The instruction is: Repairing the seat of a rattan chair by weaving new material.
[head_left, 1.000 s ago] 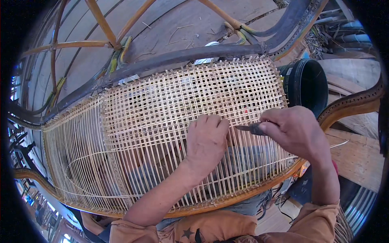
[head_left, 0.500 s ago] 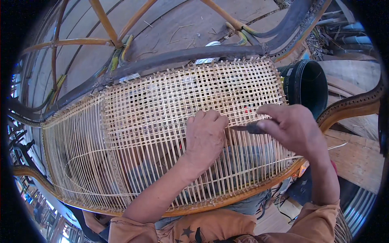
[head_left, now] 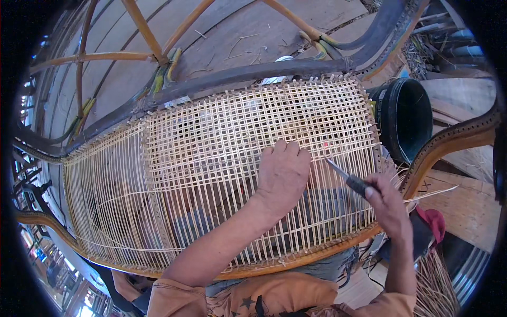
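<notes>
A cane panel (head_left: 211, 132) is stretched over a curved wooden frame (head_left: 317, 251). Its upper part is woven into an open grid, while below it bare cane strands (head_left: 237, 222) run lengthwise toward me. My left hand (head_left: 284, 171) is closed at the lower edge of the weave, its fingertips curled in among the strands and hidden. To its right, my right hand (head_left: 388, 203) grips the dark handle of a knife (head_left: 355, 183). The narrow, pointed blade slants up and left over the strands, its tip a little right of my left knuckles.
A dark bucket (head_left: 406, 119) lies at the right, beyond the panel. A loose cane strand (head_left: 113, 199) loops across the left section. Dark curved frame rails (head_left: 248, 73) and bamboo-coloured poles (head_left: 138, 29) stand on the far side. Cane bundles (head_left: 435, 285) lie at the lower right.
My right hand has moved down and right, away from my left hand, and the knife now points up-left instead of sideways. My left hand stays at the weave's edge.
</notes>
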A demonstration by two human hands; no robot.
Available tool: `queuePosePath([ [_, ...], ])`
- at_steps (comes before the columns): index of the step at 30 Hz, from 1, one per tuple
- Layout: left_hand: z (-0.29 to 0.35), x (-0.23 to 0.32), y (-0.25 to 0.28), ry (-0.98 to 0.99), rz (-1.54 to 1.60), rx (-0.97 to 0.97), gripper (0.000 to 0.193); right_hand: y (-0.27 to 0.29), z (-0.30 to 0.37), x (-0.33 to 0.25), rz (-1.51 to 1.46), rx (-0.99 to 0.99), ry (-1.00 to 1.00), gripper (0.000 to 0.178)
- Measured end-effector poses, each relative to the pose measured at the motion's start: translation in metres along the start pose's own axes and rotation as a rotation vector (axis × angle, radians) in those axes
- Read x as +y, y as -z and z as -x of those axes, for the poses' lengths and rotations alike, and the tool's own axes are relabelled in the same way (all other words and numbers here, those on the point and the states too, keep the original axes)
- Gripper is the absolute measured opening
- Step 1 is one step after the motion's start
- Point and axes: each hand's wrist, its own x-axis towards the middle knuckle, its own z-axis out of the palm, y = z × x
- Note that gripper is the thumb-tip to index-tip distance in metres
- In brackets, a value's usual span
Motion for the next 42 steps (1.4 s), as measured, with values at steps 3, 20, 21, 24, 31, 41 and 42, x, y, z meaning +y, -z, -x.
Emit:
queuePosePath([
  [3,-0.004,0.006,0.006,-0.011,-0.092,-0.044,0.007,-0.023,0.016,0.008,-0.002,0.03,-0.081,0.021],
  [20,-0.007,0.001,-0.007,-0.117,-0.082,-0.026,0.011,-0.032,0.014,-0.007,0.008,-0.01,0.044,0.031],
  [21,-0.007,0.0,-0.008,-0.117,-0.084,-0.03,0.011,-0.034,0.013,-0.006,0.004,-0.012,0.043,0.031],
  [24,-0.006,0.002,-0.006,-0.128,-0.106,-0.027,0.009,-0.034,0.01,-0.002,-0.019,0.098,0.142,0.028],
  [31,-0.002,0.011,-0.012,-0.034,0.054,0.14,0.005,-0.029,0.002,-0.005,0.087,0.003,0.097,0.027],
  [41,-0.006,0.0,-0.008,-0.017,0.26,0.054,0.004,-0.033,-0.006,-0.006,-0.006,0.027,0.151,0.021],
  [42,-0.008,0.001,-0.006,-0.008,0.23,0.019,0.007,-0.031,-0.002,-0.007,-0.019,0.03,0.14,0.02],
])
